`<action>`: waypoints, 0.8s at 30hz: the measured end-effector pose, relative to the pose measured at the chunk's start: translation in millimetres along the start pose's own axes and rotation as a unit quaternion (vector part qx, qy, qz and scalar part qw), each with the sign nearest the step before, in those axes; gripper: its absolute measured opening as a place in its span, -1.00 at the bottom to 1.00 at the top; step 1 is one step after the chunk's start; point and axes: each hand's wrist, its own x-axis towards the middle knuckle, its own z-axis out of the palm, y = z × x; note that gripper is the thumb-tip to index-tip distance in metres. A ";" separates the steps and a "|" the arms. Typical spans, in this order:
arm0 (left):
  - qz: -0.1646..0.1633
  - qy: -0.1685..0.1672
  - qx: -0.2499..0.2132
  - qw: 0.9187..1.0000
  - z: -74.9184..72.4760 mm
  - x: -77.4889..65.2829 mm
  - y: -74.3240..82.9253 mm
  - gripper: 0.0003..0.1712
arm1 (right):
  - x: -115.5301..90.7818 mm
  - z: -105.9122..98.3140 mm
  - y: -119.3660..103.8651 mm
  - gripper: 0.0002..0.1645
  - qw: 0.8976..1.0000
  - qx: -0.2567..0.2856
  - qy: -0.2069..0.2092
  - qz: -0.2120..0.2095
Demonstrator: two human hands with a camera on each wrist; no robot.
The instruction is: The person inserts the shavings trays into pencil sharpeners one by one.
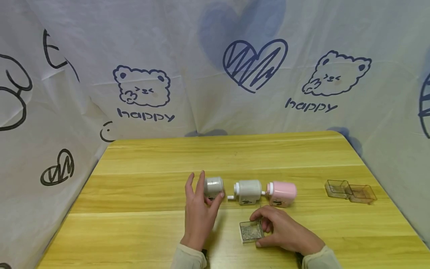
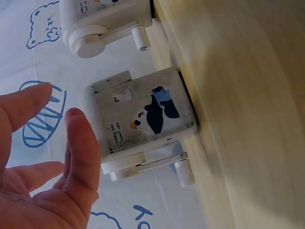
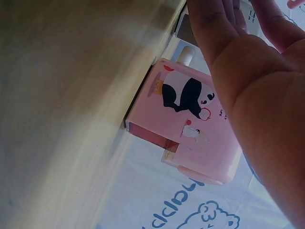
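"On the yellow table (image 1: 141, 194), what do you see?"

"Three little boxes with white cranks (image 2: 184, 172), in a row. First comes the left grey box (image 1: 214, 184), then the middle grey box (image 1: 249, 188), then the pink box (image 1: 281, 191)."

"What about the left hand (image 1: 199, 209)?"

"It is at the left grey box. Its fingers are wide apart, with the thumb on one side and the rest on the other. I can't tell if they touch the box."

"And the right hand (image 1: 285, 231)?"

"It holds a small clear tray (image 1: 251, 231) by the edge, between its thumb and fingers. The tray is on the near side of the middle grey box. Grey bits (image 1: 251, 234) lie inside it."

"Does the tray sit on the wood?"

"I can't tell. It looks very close."

"Any more trays?"

"Yes, two! A grey see-through tray (image 1: 337, 190) and a pinkish see-through tray (image 1: 362, 194) sit side by side, far over on the right, well apart from both hands."

"What is on the pink box?"

"A black and white panda (image 3: 183, 93)."

"And behind the table?"

"A white sheet (image 1: 191, 41) with blue bears (image 1: 142, 86), a big blue heart (image 1: 255, 65) and the word happy."
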 end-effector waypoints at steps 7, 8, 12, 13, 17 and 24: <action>-0.032 -0.020 0.019 0.999 -1.5 0.5 -2.3 -0.06 | 0.4 -0.6 -0.6 -0.36 1.000 0.001 -0.002 -0.003; -0.034 -0.023 0.021 0.999 -1.8 0.6 -3.0 -0.06 | 0.3 -0.5 -0.6 -0.36 1.000 0.002 -0.002 -0.003; -0.035 -0.033 0.026 0.999 -1.3 1.9 -7.3 -0.09 | -0.3 0.0 -0.3 -0.37 1.000 0.005 -0.002 -0.003; -0.034 -0.035 0.029 0.998 -1.3 2.4 -8.2 -0.10 | 0.0 -0.3 -0.3 -0.37 1.000 0.005 -0.002 -0.002; -0.028 -0.039 0.037 0.998 -1.6 3.8 -11.1 -0.15 | 0.5 -1.1 -0.8 -0.36 1.000 0.008 -0.006 0.003; -0.019 -0.046 0.053 0.997 0.0 3.4 -16.4 -0.22 | 0.6 -0.7 -1.1 -0.37 1.000 0.008 -0.009 0.007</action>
